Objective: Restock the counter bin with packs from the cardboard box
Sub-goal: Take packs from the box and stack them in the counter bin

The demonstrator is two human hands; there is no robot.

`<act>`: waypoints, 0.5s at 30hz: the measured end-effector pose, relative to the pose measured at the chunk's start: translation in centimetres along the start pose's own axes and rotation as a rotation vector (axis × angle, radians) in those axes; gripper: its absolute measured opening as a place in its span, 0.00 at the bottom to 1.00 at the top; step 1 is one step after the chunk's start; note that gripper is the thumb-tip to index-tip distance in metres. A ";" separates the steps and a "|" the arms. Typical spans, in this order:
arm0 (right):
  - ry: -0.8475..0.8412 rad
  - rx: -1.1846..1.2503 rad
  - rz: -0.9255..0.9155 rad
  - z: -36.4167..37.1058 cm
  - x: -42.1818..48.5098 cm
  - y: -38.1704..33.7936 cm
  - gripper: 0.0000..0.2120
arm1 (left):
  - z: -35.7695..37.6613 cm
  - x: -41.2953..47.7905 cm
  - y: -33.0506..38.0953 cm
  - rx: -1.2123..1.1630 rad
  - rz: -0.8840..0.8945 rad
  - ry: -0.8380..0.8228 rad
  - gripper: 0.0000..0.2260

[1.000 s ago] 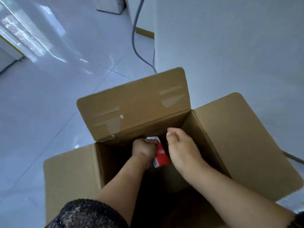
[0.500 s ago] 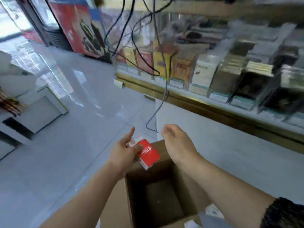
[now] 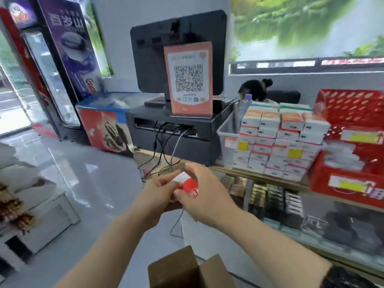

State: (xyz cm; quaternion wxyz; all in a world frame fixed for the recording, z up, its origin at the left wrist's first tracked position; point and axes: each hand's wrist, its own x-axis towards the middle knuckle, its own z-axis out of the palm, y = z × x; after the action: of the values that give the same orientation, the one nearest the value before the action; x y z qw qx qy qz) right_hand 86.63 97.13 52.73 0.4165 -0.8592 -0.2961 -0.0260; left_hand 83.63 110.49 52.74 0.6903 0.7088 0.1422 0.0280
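A small red and white pack [image 3: 189, 187] is held in front of me at chest height by both hands. My left hand [image 3: 154, 196] grips its left side, my right hand [image 3: 204, 196] closes on its right side. Below, at the bottom edge, only the flaps of the open cardboard box [image 3: 176, 269] show. On the counter to the right stands a clear plastic bin [image 3: 227, 132] with stacked white and orange packs [image 3: 278, 140] in front of and beside it. The pack is left of and lower than the bin.
A black register with a screen and a QR sign [image 3: 190, 80] stands left of the bin. Red baskets [image 3: 353, 129] with goods sit at the right. Cables [image 3: 162, 150] hang off the counter front. Freezers [image 3: 104, 121] line the left wall.
The pack came up out of the cardboard box in my left hand. My view rose from the box to the counter. My right hand, empty before, has now closed on the pack too.
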 end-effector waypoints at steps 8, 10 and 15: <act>0.074 -0.291 0.027 -6.7 0.1 -1.0 0.30 | 4.8 0.7 6.5 -0.012 0.035 -0.075 0.10; 0.128 -0.312 0.057 -7.7 1.1 -0.7 0.26 | 5.9 2.2 7.9 -0.013 0.049 -0.109 0.09; 0.217 -0.357 0.110 -9.8 3.2 0.1 0.24 | 8.2 6.0 10.4 -0.043 0.072 -0.188 0.08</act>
State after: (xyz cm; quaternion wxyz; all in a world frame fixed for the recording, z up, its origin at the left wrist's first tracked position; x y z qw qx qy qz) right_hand 91.26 91.46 59.96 0.2878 -0.9264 -0.1927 -0.1476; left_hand 93.06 103.89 61.67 0.7144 0.6978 0.0509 -0.0108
